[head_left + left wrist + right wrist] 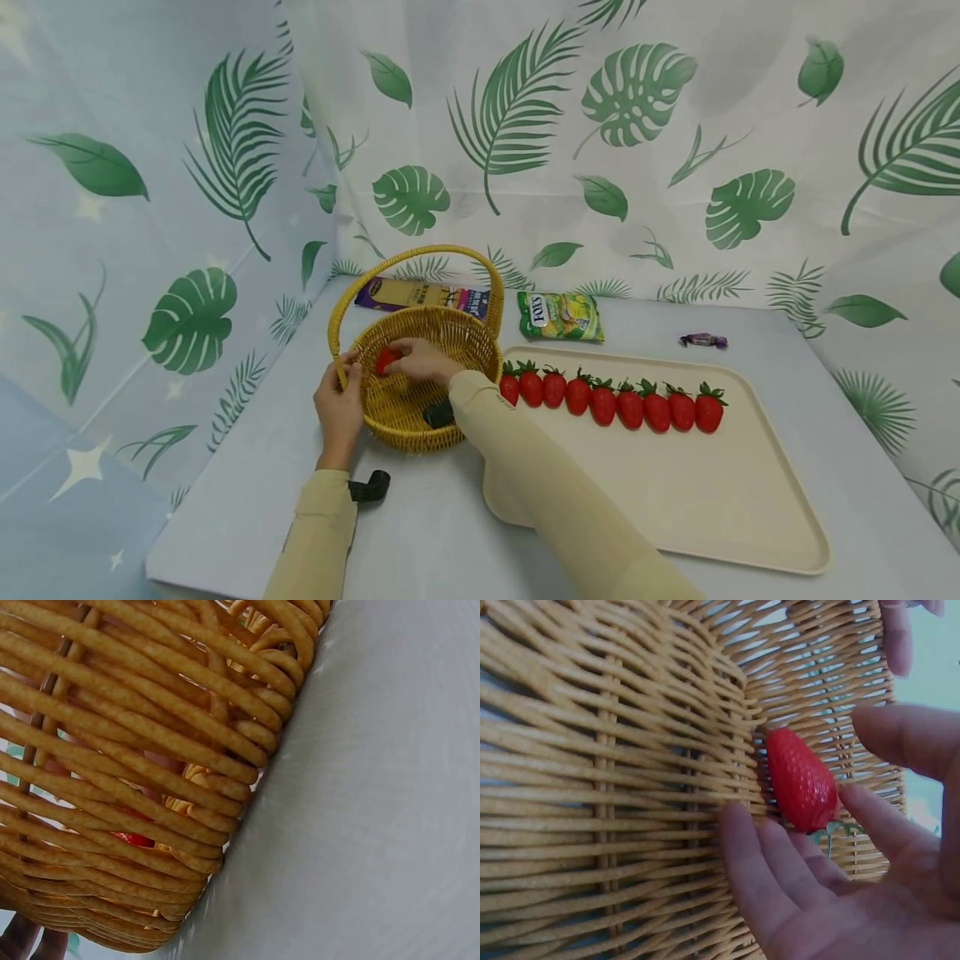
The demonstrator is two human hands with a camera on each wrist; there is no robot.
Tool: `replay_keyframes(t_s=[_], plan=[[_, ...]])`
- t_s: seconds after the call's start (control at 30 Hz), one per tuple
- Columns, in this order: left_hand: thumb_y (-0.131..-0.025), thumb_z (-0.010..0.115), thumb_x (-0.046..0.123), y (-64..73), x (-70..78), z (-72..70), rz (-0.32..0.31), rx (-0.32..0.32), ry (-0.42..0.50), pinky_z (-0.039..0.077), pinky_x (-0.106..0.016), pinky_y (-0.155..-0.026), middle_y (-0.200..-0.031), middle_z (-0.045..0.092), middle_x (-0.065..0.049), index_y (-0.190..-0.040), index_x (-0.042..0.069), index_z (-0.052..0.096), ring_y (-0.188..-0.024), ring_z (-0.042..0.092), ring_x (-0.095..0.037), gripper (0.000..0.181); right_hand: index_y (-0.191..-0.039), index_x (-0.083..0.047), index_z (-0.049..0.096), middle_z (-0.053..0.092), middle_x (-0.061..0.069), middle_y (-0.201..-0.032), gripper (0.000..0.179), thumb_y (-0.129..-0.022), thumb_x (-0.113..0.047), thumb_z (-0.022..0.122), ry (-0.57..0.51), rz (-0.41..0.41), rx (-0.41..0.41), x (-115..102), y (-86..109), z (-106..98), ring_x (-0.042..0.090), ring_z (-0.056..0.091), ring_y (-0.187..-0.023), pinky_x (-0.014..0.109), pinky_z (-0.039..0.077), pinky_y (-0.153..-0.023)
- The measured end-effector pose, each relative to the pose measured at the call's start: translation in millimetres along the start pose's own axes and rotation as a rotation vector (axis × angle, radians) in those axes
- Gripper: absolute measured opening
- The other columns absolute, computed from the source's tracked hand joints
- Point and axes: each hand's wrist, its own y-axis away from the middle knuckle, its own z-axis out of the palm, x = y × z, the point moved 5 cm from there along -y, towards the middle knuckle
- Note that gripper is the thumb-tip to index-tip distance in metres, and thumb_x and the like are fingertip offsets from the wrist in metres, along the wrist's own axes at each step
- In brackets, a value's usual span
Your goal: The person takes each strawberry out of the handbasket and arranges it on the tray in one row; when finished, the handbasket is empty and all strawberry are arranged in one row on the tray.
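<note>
A yellow wicker basket [431, 433] with a tall arched handle stands on the left of the table. My left hand [339, 410] holds its left rim near the foot of the handle; in the left wrist view only some fingers [34, 941] show past the weave. Inside the basket is my right hand [840, 892], fingers extended and thumb apart. A red strawberry [802, 780] with green leaves lies against the basket wall, touching a finger of that hand. In the head view the strawberry [387, 360] is partly covered by the right hand [423, 361].
A beige tray [660, 500] right of the basket bears a row of several strawberries [603, 403]. Behind stand a green FOX'S candy bag [560, 317] and a purple package [405, 293] beyond the basket. One purple-wrapped candy [703, 340] lies at the back right.
</note>
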Motion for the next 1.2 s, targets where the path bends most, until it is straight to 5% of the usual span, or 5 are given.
replay_keyframes(t_s=[0.33, 0.77, 1.2], plan=[[-0.099, 0.057, 0.009, -8.6, -42.5, 4.3, -0.028, 0.009, 0.000, 0.039, -0.016, -0.078, -0.125, 0.065, -0.014, -0.103, -0.007, 0.063, -0.097, 0.058, -0.013, 0.018, -0.142, -0.011, 0.051, 0.062, 0.009, -0.124, 0.051, -0.094, -0.019, 0.065, 0.050, -0.030, -0.035, 2.9, -5.9, 11.5, 0.020, 0.061, -0.093, 0.033, 0.051, -0.077], [-0.100, 0.057, 0.016, -8.8, -41.6, 3.7, -0.047, -0.001, -0.004, 0.041, -0.021, -0.079, -0.125, 0.066, -0.008, -0.099, -0.005, 0.063, -0.102, 0.060, -0.017, 0.021, -0.122, -0.015, 0.068, 0.067, 0.002, -0.117, 0.029, -0.093, -0.015, 0.065, 0.185, -0.125, -0.079, 1.0, -7.2, 17.3, 0.016, 0.061, -0.103, 0.030, 0.050, -0.083], [-0.099, 0.058, 0.013, -8.3, -42.2, 2.9, -0.035, 0.006, -0.011, 0.038, -0.020, -0.075, -0.124, 0.066, -0.008, -0.095, -0.003, 0.062, -0.108, 0.059, -0.021, 0.018, -0.133, -0.012, 0.061, 0.065, 0.004, -0.127, 0.041, -0.093, -0.014, 0.065, 0.236, -0.195, -0.262, -3.8, -1.2, 28.5, 0.014, 0.061, -0.108, 0.025, 0.049, -0.087]])
